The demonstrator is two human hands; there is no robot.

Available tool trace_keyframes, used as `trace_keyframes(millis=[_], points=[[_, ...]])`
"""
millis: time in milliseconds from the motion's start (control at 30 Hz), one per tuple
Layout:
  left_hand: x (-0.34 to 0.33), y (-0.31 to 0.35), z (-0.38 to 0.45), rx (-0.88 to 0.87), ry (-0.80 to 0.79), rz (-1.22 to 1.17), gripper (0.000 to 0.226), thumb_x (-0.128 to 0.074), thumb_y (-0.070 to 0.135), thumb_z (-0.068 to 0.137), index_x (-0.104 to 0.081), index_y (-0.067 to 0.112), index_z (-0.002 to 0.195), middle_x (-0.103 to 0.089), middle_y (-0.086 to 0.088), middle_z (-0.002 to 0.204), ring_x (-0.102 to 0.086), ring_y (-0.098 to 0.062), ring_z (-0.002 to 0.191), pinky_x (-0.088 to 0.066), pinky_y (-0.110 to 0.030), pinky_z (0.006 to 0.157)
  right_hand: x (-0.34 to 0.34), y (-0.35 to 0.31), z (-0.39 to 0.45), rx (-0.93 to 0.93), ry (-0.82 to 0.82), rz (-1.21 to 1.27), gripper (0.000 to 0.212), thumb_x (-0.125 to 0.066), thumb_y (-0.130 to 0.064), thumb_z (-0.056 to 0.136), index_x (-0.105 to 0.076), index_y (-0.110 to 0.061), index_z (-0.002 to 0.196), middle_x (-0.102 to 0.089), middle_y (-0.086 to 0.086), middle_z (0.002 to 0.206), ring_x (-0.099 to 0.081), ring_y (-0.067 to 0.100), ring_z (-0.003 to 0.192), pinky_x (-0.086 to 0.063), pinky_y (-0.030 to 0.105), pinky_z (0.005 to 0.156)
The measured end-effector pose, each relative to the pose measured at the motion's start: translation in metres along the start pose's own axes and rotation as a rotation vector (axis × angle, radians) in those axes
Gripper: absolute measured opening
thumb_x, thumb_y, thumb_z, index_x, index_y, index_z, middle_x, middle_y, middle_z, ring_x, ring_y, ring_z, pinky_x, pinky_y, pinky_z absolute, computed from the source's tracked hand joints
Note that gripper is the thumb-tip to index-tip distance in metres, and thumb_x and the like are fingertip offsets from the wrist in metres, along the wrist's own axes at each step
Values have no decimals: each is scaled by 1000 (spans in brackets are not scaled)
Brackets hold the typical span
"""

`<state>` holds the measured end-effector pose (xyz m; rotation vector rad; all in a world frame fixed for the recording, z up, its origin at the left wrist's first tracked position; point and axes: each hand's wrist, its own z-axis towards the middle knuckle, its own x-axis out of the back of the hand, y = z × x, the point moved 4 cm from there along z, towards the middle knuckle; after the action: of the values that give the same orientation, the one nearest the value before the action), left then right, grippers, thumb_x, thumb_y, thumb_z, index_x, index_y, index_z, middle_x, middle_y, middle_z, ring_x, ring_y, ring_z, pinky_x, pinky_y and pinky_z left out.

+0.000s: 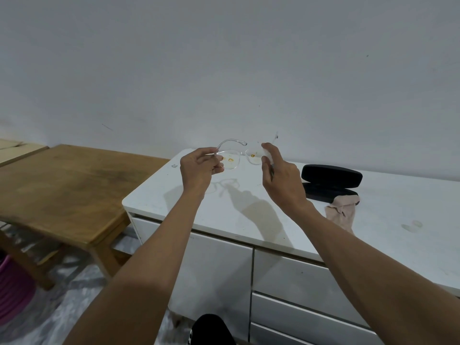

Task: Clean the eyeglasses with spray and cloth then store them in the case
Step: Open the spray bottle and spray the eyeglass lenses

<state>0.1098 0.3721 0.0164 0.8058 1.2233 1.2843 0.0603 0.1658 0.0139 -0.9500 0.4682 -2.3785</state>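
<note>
While both hands hold the clear eyeglasses (pixel 237 158) above the white tabletop (pixel 249 210), left hand (pixel 199 170) fingers pinch one end. Right hand (pixel 278 175) fingers grip the other end; the open black case (pixel 331 181) lies nearby, touching a beige cloth (pixel 342 211).

The eyeglasses (pixel 236 158) look like clear, glossy plastic, with transparent frame and lenses carrying small amber spots. The white worktop (pixel 249 215) beneath them is smooth with a dull sheen, smudged and stained in places. Right of the eyeglasses, the black case (pixel 331 176) has a matt, finely textured shell. Against the case lies a soft, crumpled beige cloth (pixel 342 210). Left of the worktop, a wooden table (pixel 62 185) shows worn, matt grain.
</note>
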Motion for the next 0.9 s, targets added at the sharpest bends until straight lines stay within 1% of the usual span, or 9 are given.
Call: trace_keyframes(millis=[100,233,333,467,600,700,767,800,900], points=[[2,0,0,-2,-3,-6,20,-74,-9,82,-72,-5,102,-70,-16,73,-62,-22,55,-61,-28,63,1,0,2,-5,16,-11,34,-44,-19,106,-50,-17,139,-39,-7,50,-50,35,55,-45,44,57],[2,1,0,-3,-4,-2,20,-74,-9,82,-72,-5,102,-70,-17,73,-62,-23,56,-62,-29,64,-1,1,4,-15,6,-41,28,-41,-21,106,-49,-16,132,-37,-4,50,-48,37,54,-48,46,57],[2,3,0,-2,-3,-3,22,-74,-9,82,-72,-7,103,-70,-17,74,-62,-23,57,-62,-29,64,-1,0,4,-30,1,-43,29,-40,-22,106,-47,-18,134,-39,-3,52,-51,38,56,-49,47,58],[3,3,0,-1,3,-3,22,-74,-10,81,-71,-8,103,-70,-18,74,-63,-22,56,-62,-30,65,0,-3,1,-28,7,-50,38,-39,-25,107,-44,-24,144,-52,2,64,-57,35,67,-47,42,62],[2,3,1,-2,7,-11,21,-74,-10,81,-72,-7,102,-69,-17,73,-63,-20,54,-63,-30,66,2,-9,0,-3,-12,10,46,-41,-20,104,-41,-29,150,-58,2,79,-56,28,72,-41,38,66],[2,3,1,-1,21,-9,22,-74,-10,82,-72,-8,104,-70,-18,74,-63,-21,54,-64,-31,67,-3,-18,0,48,-69,87,52,-45,-16,101,-41,-30,151,-52,-6,78,-49,12,67,-35,31,69],[3,2,1,4,32,-6,22,-74,-9,81,-72,-7,103,-71,-18,75,-63,-22,56,-64,-31,67,-7,-25,0,82,-97,104,52,-48,-17,101,-42,-31,150,-46,-17,73,-48,4,63,-35,29,68],[3,2,1,7,35,-5,22,-74,-9,81,-73,-6,103,-71,-18,75,-63,-23,56,-64,-31,67,-9,-28,0,91,-101,108,50,-49,-18,101,-43,-30,149,-44,-20,70,-47,4,61,-36,29,67],[5,3,-1,14,40,-1,22,-75,-8,82,-73,-6,103,-72,-18,75,-64,-25,58,-63,-31,68,-13,-35,0,101,-94,112,45,-50,-20,102,-45,-25,146,-37,-25,68,-44,13,63,-36,29,67]])
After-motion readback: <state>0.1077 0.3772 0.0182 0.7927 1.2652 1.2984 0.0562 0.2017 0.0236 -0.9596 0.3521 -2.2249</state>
